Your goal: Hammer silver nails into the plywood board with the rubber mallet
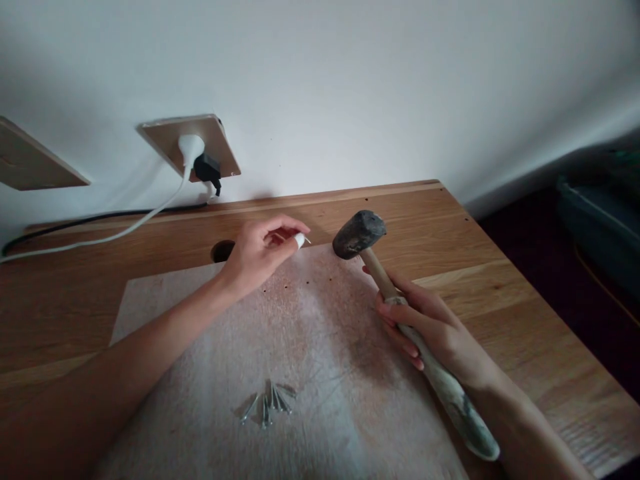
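Observation:
My left hand (265,250) is above the far edge of a thin wooden board (200,373). Its thumb and fingers pinch a nail (307,241), of which only a short, thin end shows past the white-looking thumb tip. My right hand (425,320) grips the wooden handle of a rubber mallet (360,235). The mallet's black head points up and away, right of my left hand, with a gap between them. On the near part of the board lies a loose bunch of several silvery nails (270,403). A row of small dark holes (307,283) marks the board below my left hand.
The board lies on a wooden desktop (500,293) against a white wall (350,100). A wall socket (220,143) holds a white plug (190,147) and a black plug (206,168), their cords running left. A round desk hole (220,251) sits behind my left wrist.

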A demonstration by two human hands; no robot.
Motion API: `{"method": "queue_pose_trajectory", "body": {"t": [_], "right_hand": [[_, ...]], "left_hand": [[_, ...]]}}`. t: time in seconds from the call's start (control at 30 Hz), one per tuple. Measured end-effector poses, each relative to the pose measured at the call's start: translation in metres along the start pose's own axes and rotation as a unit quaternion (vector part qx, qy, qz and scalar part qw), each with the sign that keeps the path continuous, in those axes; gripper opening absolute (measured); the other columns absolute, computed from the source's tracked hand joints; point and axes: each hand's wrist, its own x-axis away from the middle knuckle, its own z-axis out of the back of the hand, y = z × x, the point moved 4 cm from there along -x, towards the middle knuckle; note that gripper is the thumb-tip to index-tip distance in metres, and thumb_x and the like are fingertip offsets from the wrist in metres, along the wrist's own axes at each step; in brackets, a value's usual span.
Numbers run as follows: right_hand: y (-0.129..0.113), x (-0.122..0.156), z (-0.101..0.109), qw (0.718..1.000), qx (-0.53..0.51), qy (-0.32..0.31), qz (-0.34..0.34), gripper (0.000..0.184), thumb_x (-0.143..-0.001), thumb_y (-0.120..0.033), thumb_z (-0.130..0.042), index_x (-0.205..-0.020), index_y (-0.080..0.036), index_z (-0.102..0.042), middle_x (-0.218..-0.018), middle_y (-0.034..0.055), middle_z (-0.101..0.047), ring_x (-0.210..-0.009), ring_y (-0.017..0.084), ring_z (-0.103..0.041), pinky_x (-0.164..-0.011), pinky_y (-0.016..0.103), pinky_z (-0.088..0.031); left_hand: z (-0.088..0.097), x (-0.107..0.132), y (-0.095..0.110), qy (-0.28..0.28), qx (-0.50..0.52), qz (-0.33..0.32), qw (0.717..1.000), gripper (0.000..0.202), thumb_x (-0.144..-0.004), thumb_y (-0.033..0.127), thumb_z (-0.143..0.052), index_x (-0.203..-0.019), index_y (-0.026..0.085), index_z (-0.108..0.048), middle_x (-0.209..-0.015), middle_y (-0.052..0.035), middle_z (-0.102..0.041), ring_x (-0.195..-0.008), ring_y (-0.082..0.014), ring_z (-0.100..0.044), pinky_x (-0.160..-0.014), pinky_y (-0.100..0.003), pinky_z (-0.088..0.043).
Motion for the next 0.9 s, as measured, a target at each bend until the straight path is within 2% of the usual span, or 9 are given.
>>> {"method": "queue_pose_trajectory", "body": {"t": [0.13,0.37,0.5,0.73,0.9], "right_hand": [[0.0016,-0.0008,-0.0010,1.000,0.022,-0.007,-0.006,0.044,-0.096,-0.050,-0.070,-0.124,-0.017,-0.060,-0.048,-0.0114,-0.049,-0.036,0.008,-0.039,-0.034,0.017,-0.034],[0.0044,-0.0009,-0.0005,0.999,0.033,-0.004,0.000,0.040,-0.100,-0.045,-0.065,-0.128,-0.017,-0.059,-0.051,-0.0108,-0.050,-0.037,0.008,-0.040,-0.035,0.017,-0.033],[0.0060,-0.0003,0.0010,1.000,0.017,-0.004,-0.003,0.041,-0.101,-0.043,-0.065,-0.132,-0.018,-0.057,-0.054,-0.0108,-0.050,-0.038,0.008,-0.038,-0.034,0.018,-0.033],[0.0041,-0.0011,-0.0003,0.999,0.029,-0.014,-0.002,0.028,-0.102,-0.042,-0.063,-0.116,-0.019,-0.058,-0.053,-0.0107,-0.049,-0.039,0.007,-0.038,-0.036,0.018,-0.032],[0.0032,-0.0011,-0.0004,0.999,0.040,-0.009,-0.006,0.029,-0.102,-0.043,-0.062,-0.116,-0.019,-0.057,-0.053,-0.0107,-0.049,-0.039,0.008,-0.038,-0.036,0.019,-0.032]], "left_hand": [[-0.0024,0.0026,-0.0016,-0.027,-0.004,0.001,1.000,0.019,-0.092,0.027,-0.068,-0.103,0.018,-0.080,-0.098,-0.0045,-0.080,-0.086,-0.0155,-0.071,-0.078,-0.027,-0.056],[-0.0056,0.0055,0.0024,-0.079,-0.013,0.002,0.997,0.019,-0.093,0.025,-0.066,-0.104,0.018,-0.080,-0.100,-0.0054,-0.081,-0.090,-0.0161,-0.072,-0.079,-0.027,-0.055],[-0.0050,0.0051,0.0017,-0.103,-0.014,0.008,0.995,0.019,-0.092,0.026,-0.067,-0.102,0.018,-0.081,-0.099,-0.0051,-0.080,-0.084,-0.0147,-0.070,-0.075,-0.026,-0.053],[-0.0058,0.0030,-0.0029,-0.143,-0.002,0.040,0.989,0.019,-0.091,0.030,-0.069,-0.100,0.019,-0.080,-0.097,-0.0042,-0.080,-0.084,-0.0143,-0.069,-0.077,-0.026,-0.054],[-0.0039,0.0009,-0.0003,-0.175,-0.007,0.035,0.984,0.020,-0.091,0.030,-0.067,-0.101,0.019,-0.080,-0.097,-0.0047,-0.079,-0.083,-0.0144,-0.069,-0.077,-0.026,-0.053]]}}
